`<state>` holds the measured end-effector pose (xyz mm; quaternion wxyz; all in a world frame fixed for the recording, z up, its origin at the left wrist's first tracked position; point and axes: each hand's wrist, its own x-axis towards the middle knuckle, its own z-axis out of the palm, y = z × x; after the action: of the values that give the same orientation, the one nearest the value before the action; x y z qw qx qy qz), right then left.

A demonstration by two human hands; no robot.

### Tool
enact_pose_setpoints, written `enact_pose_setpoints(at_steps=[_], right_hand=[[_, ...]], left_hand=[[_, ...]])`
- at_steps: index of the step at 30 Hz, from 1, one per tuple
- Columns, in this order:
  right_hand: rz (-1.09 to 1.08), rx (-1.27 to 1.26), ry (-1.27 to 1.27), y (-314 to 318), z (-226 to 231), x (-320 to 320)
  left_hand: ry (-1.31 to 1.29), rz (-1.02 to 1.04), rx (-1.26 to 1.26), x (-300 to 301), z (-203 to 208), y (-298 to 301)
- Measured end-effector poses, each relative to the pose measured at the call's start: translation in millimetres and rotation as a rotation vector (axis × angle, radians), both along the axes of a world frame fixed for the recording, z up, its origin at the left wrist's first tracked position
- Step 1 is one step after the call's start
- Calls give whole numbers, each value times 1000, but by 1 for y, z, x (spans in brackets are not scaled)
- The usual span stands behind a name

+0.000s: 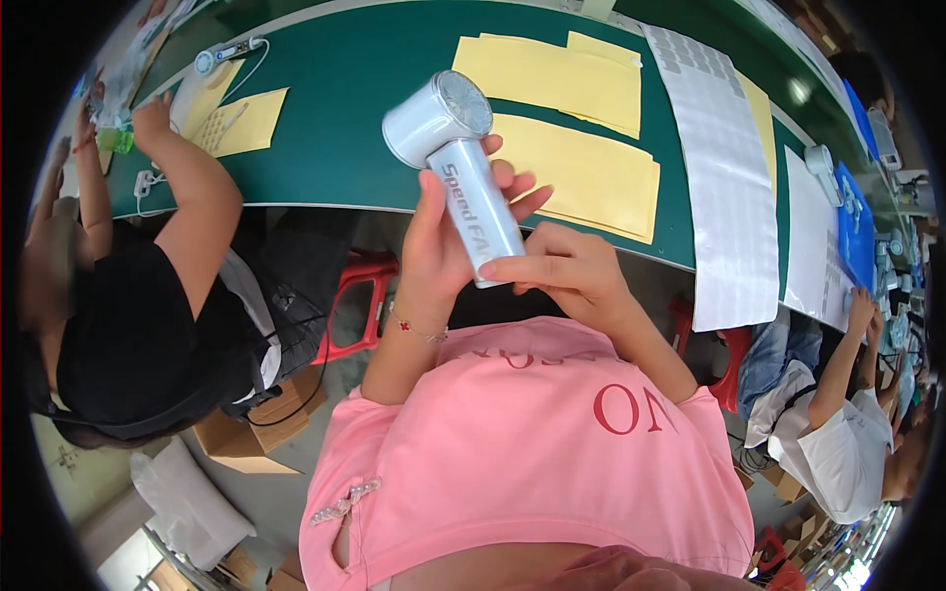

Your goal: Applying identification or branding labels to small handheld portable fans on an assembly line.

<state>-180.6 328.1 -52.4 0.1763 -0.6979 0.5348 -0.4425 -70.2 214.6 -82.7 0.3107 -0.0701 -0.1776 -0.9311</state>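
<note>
A pale silver-blue handheld fan [471, 187] is held up in front of me, tilted, its round grilled head at the upper left. My left hand [443, 231] wraps its handle, thumb on the near side and fingertips showing beyond the far edge. At the lower end of the handle, the fingers of my right hand [567, 266] press on the fan's base, the index finger lying across it. What lies under those right fingers is hidden. Yellow paper sheets [581, 167] lie on the green table [335, 108] just behind the fan.
White patterned sheeting [724, 187] hangs over the table edge at right. Another fan [820, 167] and a blue tray [855, 227] lie beyond it. At left a co-worker in black [148, 315] reaches over the table near a fan with a cable [222, 57]. Red stools [360, 305] stand below.
</note>
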Motion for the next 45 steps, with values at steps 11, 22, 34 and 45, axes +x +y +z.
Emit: enact_pose_setpoints(at_steps=[11, 22, 34, 45], right_hand=[[-574, 78, 213, -101, -40, -28], [-595, 174, 91, -101, -47, -21], [-529, 266, -334, -88, -52, -34], [-666, 312, 102, -104, -48, -20]], left_hand=[[-681, 525, -250, 20, -4, -53], [-803, 456, -404, 22, -13, -64], [-1275, 534, -819, 9, -25, -61], [-1281, 509, -906, -11, -18, -73]])
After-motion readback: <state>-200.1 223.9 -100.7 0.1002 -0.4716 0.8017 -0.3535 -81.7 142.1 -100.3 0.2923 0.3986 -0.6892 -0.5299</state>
